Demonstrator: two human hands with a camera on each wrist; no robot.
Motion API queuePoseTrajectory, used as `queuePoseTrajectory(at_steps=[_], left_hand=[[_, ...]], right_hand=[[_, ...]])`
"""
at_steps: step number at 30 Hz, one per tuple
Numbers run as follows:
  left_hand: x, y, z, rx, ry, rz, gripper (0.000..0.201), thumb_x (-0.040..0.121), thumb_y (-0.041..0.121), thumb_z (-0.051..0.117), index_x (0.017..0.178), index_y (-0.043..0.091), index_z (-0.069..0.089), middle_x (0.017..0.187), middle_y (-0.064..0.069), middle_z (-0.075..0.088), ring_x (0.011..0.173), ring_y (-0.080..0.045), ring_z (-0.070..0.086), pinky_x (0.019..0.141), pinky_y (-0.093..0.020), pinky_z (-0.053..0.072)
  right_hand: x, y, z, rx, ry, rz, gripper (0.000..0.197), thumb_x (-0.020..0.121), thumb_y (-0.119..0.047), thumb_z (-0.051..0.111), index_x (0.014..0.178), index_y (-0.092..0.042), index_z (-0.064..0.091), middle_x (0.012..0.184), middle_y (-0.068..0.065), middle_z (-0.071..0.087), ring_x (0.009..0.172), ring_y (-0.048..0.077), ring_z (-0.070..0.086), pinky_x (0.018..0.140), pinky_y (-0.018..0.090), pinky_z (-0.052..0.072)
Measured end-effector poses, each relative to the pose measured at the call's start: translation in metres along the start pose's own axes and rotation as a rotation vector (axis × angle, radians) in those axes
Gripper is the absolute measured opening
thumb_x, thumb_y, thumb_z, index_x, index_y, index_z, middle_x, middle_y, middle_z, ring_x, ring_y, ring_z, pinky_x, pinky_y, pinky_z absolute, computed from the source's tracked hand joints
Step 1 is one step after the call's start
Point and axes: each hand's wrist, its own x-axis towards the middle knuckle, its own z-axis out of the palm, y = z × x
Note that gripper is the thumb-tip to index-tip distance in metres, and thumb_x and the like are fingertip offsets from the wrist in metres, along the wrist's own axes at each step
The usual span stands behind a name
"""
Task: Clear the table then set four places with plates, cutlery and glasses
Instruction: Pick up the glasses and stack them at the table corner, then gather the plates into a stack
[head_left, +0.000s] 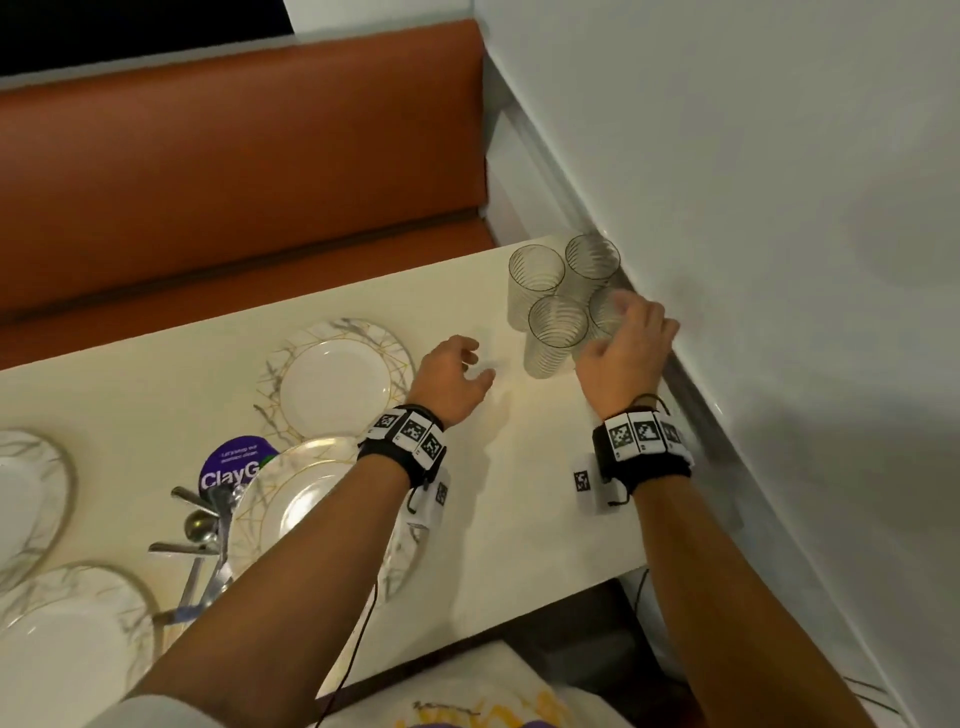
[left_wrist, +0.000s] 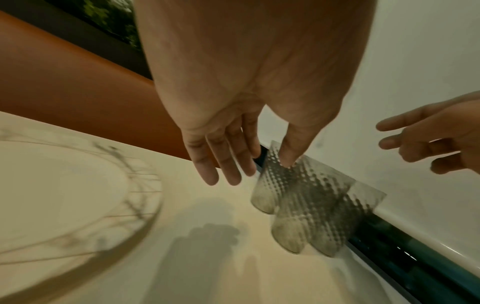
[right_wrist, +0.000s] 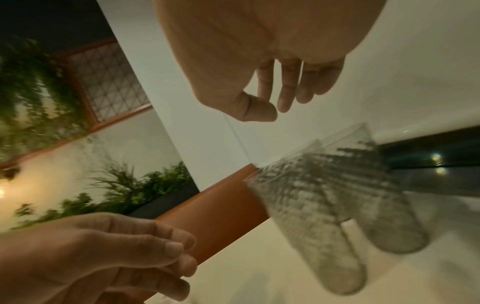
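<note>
L hand (head_left: 453, 375) and R hand (head_left: 626, 347) both spread, empty — hovering by 4 glasses (head_left: 558, 299) (clustered near wall).

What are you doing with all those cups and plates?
A person is setting a table. Both hands reach toward four clear glasses clustered upright in the table's far corner by the wall. The right hand is right beside the nearest glass, fingers loose, gripping nothing yet. The left hand hovers open over bare tabletop. Four marbled plates are laid out already, and the cutlery sits bunched in a holder, not shared out.
</note>
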Motion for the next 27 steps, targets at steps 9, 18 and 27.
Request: queuePoseTrajectory(at_steps=[9, 18, 27], left_hand=[[-0.099, -0.139, -0.107, -0.051, 0.187, -0.123, 0.021, 0.098, 0.016, 0.063, 0.117, 0.013, 0.071, 0.094, 0.0, 0.072, 0.087, -0.016, 0.068, 0.086, -0.031, 0.058], [-0.184, -0.253, -0.172, -0.077, 0.266, -0.296, 0.018, 0.096, 0.019, 0.061, 0.111, 0.021, 0.071, 0.093, 0.007, 0.069, 0.086, -0.013, 0.065, 0.08, -0.022, 0.049], [-0.207, -0.287, -0.192, -0.139, 0.228, -0.369, 0.018, 0.097, 0.019, 0.056, 0.109, 0.024, 0.068, 0.104, 0.003, 0.071, 0.081, -0.004, 0.066, 0.066, -0.014, 0.047]], right_hand=[[-0.121, -0.092, 0.073, 0.191, -0.325, -0.187, 0.046, 0.074, -0.002, 0.058, 0.116, -0.019, 0.059, 0.099, -0.003, 0.058, 0.095, 0.02, 0.05, 0.085, 0.042, 0.047], [-0.232, -0.107, 0.131, -0.126, -0.738, 0.232, 0.056, 0.088, -0.023, 0.065, 0.139, -0.015, 0.044, 0.136, 0.012, 0.051, 0.126, 0.033, 0.047, 0.105, 0.046, 0.043], [-0.248, -0.112, 0.123, -0.006, -0.727, 0.322, 0.028, 0.092, -0.017, 0.066, 0.117, -0.003, 0.063, 0.112, 0.015, 0.068, 0.098, 0.029, 0.063, 0.08, 0.031, 0.047]])
